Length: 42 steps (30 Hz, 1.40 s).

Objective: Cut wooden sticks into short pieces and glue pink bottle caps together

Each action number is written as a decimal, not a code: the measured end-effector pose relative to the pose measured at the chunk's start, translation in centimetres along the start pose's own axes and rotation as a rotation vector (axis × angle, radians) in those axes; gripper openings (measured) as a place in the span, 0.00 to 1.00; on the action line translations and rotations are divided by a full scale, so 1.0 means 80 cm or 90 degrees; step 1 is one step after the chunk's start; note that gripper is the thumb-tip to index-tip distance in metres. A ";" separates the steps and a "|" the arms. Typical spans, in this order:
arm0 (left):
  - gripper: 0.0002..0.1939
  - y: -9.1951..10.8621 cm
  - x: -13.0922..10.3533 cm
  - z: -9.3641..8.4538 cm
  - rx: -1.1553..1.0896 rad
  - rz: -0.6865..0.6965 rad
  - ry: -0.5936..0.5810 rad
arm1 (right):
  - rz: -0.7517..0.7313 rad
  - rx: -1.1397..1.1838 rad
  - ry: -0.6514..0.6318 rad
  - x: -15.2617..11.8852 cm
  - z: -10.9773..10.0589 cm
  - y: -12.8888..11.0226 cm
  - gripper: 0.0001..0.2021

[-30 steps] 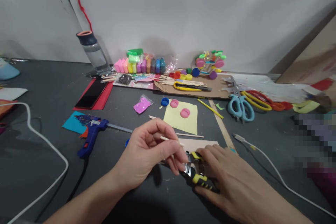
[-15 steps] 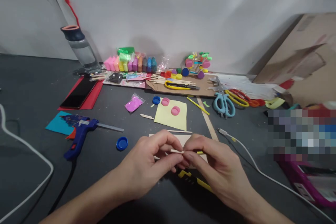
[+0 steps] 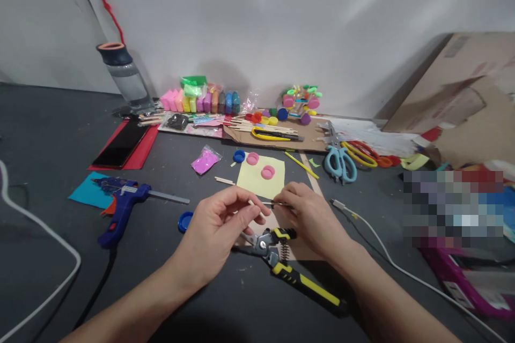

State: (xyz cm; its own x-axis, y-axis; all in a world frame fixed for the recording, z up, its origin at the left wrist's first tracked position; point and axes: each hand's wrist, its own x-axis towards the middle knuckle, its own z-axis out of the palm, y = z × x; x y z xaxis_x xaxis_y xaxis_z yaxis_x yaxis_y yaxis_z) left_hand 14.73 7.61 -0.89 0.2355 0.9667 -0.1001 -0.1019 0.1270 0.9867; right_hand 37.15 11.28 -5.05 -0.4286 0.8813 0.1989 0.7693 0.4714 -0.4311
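Observation:
Between the thumb and fingers of my left hand (image 3: 225, 230) is a short piece of thin wooden stick (image 3: 253, 204), its pale end showing. My right hand (image 3: 309, 211) reaches down to the right, fingertips closed on another thin wooden stick (image 3: 267, 203) just below the yellow paper. Its far end is hidden under the fingers. Below both hands lie black-and-yellow pliers (image 3: 263, 245) with a spring between the handles, touching neither hand as far as I can see. A beige board (image 3: 306, 251) lies partly beneath the pliers and my right hand.
Left are a blue glue gun (image 3: 125, 206), a blue cap (image 3: 185, 221) and a phone (image 3: 120, 144). Ahead, yellow paper (image 3: 259, 185) bears pink caps (image 3: 267, 172). Scissors (image 3: 340, 163) and a white cable (image 3: 378, 241) lie right. Clay packs, sticks and a cutter (image 3: 273, 134) line the back.
My hands have moved apart. The left keeps the short stick, while the right has gone forward to the stick by the yellow paper. The pliers are now largely uncovered.

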 end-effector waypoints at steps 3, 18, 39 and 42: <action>0.07 -0.002 0.002 0.000 -0.025 -0.022 0.003 | -0.028 -0.027 -0.006 0.003 0.010 0.005 0.10; 0.03 0.002 -0.001 0.007 -0.034 0.034 0.038 | -0.088 0.278 0.116 -0.026 -0.019 -0.065 0.08; 0.04 -0.009 -0.011 0.016 0.075 0.144 0.018 | -0.119 0.226 0.044 -0.029 -0.030 -0.073 0.04; 0.04 -0.007 -0.013 0.011 0.139 0.167 -0.022 | -0.089 0.253 0.026 -0.026 -0.038 -0.075 0.07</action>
State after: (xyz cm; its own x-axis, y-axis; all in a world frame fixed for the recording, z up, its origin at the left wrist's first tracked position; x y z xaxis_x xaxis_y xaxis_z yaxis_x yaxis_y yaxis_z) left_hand 15.40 6.34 -1.25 0.2620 0.9515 0.1613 0.0444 -0.1788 0.9829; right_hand 34.89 6.70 -0.21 -0.4902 0.8142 0.3112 0.4596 0.5448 -0.7014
